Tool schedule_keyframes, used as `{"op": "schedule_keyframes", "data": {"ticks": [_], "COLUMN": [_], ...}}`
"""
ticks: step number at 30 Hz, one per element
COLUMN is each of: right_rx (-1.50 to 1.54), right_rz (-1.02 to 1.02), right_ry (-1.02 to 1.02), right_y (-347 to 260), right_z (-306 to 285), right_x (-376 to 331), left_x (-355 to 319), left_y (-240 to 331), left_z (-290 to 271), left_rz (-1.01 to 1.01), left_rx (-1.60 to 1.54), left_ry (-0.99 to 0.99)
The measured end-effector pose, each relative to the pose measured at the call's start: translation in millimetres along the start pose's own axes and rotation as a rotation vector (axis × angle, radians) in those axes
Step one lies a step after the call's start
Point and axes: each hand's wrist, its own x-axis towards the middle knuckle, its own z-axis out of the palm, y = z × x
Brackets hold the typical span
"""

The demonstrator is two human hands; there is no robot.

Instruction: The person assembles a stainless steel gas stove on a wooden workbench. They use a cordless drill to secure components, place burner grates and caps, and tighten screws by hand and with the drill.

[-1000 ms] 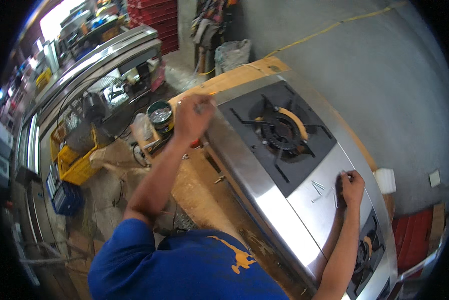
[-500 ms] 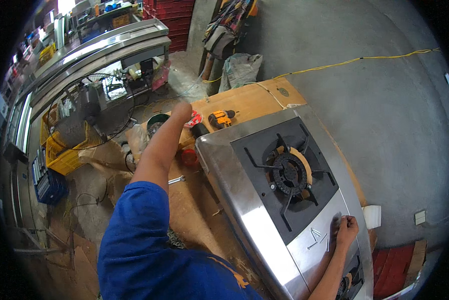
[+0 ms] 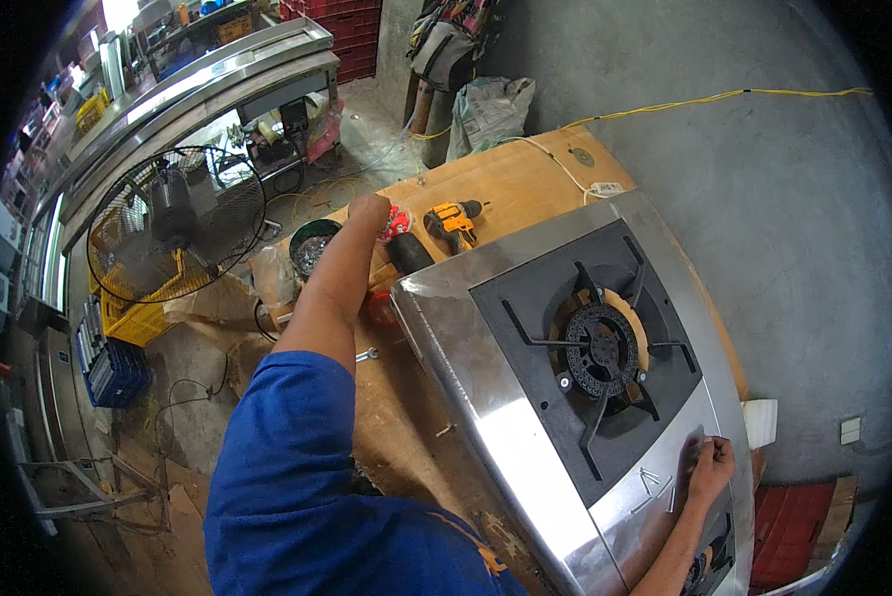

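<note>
My left hand [image 3: 367,212] reaches far out over the wooden worktop [image 3: 525,174] with its fingers curled into a fist. It sits against a small red object [image 3: 398,221], and an orange cordless drill [image 3: 454,223] lies just to the right of that. I cannot tell whether the hand grips the red object. My right hand [image 3: 710,464] rests with curled fingers on the front steel panel of a stainless gas stove [image 3: 486,358], beside a small dark mark. The stove's black burner [image 3: 602,350] lies between my two arms.
A round tin of small metal parts [image 3: 313,248] and a spanner [image 3: 366,355] lie near my left arm. A standing fan [image 3: 175,226] and yellow crates [image 3: 138,320] stand at left, a steel counter [image 3: 207,84] at the back, and a yellow cable [image 3: 704,97] crosses the concrete floor.
The view has swung, so the stove now sits lower right. My left hand has come down from the stove's far corner to the red object by the drill. My right hand stays on the front panel.
</note>
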Motion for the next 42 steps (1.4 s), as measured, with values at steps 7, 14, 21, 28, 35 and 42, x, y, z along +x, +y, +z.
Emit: {"op": "schedule_keyframes", "data": {"ticks": [7,14,21,28,35,42], "right_rx": [0.011,0.058,0.018,0.024,-0.032,0.419], "right_rz": [-0.075,-0.013,-0.02,-0.076,0.036,0.211], "right_ry": [0.064,0.018,0.013,0.045,0.113,0.141], "right_y": [19.0,13.9,-2.5,-2.2,-8.9,-20.9], "right_z": [2.4,-0.7,-1.6,6.0,7.7,-4.6], "right_x": [3.2,3.9,-0.1,-0.5,-2.0,2.5], "left_x": [6.4,28.9,55.8,44.9,-108.5,-306.5], "left_y": [-5.1,-17.0,-31.9,-35.6,83.8,294.8], "left_z": [6.9,10.1,31.7,-5.1,-193.0,-253.9], "left_rz": [0.012,0.012,0.118,0.33,0.541,1.385], "left_rx": [-0.034,-0.052,-0.008,-0.012,-1.279,-0.661], "left_ry": [0.036,0.022,-0.001,0.133,0.084,-0.216]}}
